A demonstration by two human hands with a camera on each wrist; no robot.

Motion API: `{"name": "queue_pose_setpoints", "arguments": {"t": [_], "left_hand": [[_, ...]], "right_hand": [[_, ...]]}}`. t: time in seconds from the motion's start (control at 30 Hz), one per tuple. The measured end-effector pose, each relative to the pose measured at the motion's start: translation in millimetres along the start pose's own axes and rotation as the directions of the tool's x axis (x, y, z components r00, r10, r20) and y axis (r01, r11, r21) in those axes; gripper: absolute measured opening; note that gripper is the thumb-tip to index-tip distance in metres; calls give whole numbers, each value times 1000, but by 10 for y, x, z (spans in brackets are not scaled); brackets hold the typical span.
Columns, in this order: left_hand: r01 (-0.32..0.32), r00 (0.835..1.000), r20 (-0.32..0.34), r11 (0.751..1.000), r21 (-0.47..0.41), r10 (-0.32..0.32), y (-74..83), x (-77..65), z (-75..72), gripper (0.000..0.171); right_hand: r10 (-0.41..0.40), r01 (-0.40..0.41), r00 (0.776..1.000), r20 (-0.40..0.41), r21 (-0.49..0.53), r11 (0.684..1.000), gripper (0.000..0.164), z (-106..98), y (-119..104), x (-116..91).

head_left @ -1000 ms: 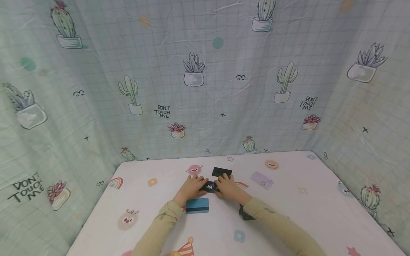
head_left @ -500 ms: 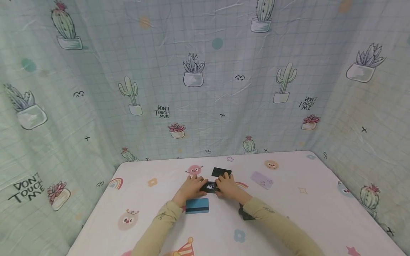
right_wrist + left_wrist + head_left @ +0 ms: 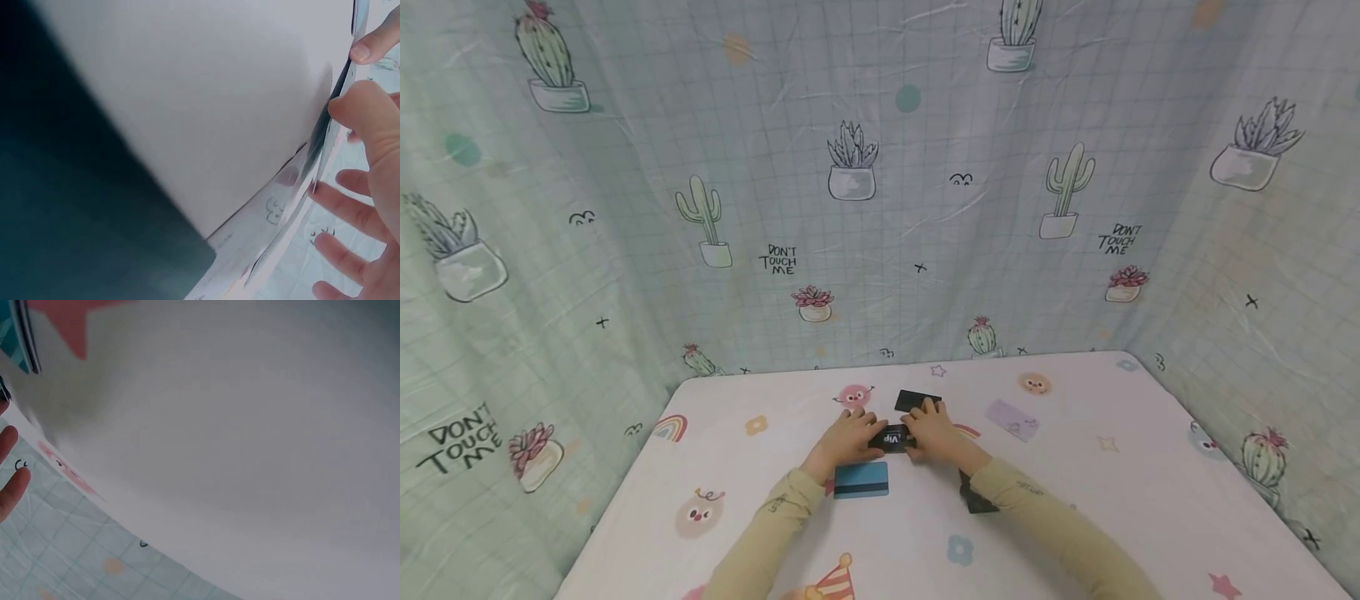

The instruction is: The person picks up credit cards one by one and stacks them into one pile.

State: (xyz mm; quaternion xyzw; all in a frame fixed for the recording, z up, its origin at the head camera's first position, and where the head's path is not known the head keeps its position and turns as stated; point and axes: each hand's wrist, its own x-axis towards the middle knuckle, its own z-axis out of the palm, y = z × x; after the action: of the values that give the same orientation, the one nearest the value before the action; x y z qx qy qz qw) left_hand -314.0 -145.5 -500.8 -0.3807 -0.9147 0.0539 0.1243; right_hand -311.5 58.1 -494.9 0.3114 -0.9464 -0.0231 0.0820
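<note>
Near the middle of the table, a black card with "Vip" printed on it (image 3: 892,439) is between my two hands. My left hand (image 3: 848,438) pinches its left end, and my right hand (image 3: 931,435) pinches its right end. In the right wrist view the right thumb (image 3: 361,112) presses the card's edge-on face, with a finger behind it. Only a few left fingertips (image 3: 14,490) show at the edge of the left wrist view. A blue card with a dark stripe (image 3: 861,469) lies just in front of the left hand.
Behind the right hand lies another black card (image 3: 913,400). A dark item (image 3: 974,498) sits partly hidden under the right sleeve; a large dark shape (image 3: 94,200) fills the near corner of the right wrist view. Patterned cloth walls (image 3: 887,317) border the printed tablecloth (image 3: 760,483).
</note>
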Motion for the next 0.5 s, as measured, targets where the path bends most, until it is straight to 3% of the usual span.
{"name": "queue_pose_setpoints", "arguments": {"t": [0.23,0.5], "left_hand": [[-44,999,-21,998,43,45,-6,-8,-24,52],[12,1000,13,1000,15,-12,-13,-20,-12,63]], "right_hand": [[-35,35,999,-34,14,999,53,-10,15,-12],[-34,35,996,-84,8,999,54,1,37,-7]]}}
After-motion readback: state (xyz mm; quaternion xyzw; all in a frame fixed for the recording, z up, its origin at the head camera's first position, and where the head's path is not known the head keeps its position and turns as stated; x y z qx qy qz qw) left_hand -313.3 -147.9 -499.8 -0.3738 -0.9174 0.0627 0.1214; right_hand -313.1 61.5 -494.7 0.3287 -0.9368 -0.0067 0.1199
